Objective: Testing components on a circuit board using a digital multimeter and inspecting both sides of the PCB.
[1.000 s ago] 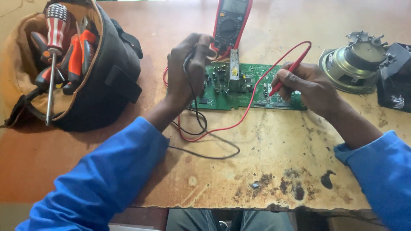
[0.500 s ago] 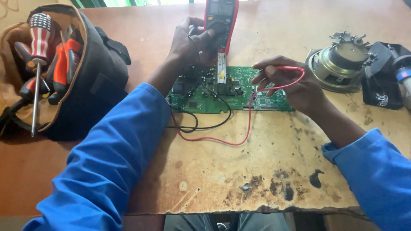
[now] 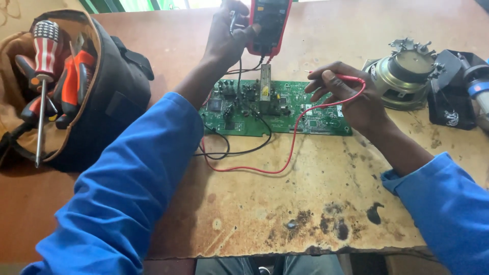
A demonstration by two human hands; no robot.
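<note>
the green circuit board (image 3: pixel 277 109) lies flat on the stained wooden table (image 3: pixel 285 203), and everything else is placed from it. just beyond its far edge the red multimeter (image 3: pixel 269 23) stands, and the left hand (image 3: pixel 226 35) is up against the meter's left side, thumb pressed on its front; the fingers also seem to pinch the black probe (image 3: pixel 233 20), though i cannot tell how firmly. above the board's right half the right hand (image 3: pixel 351 99) hovers, fingers closed narrowly around the red probe (image 3: pixel 346 78), its tip aimed left over the components and, as far as i can judge, not quite touching them.

the red lead (image 3: pixel 285 155) and black lead (image 3: pixel 244 150) loop off the board's near edge onto the table and run back across the board to the meter. that is the likely trouble: a tug from either hand could drag a lead over the components or shift the unclamped board. with the left hand busy at the meter, nothing steadies the board, so the red tip could slip and bridge two neighbouring solder points. the black tip, held loosely near the meter, could also swing onto the board.

to the board's right sits a bare speaker (image 3: pixel 405 76); to its left an open tool bag (image 3: pixel 109 97) holds a screwdriver (image 3: pixel 43 76) and pliers (image 3: pixel 71 84), well apart from the work.
</note>
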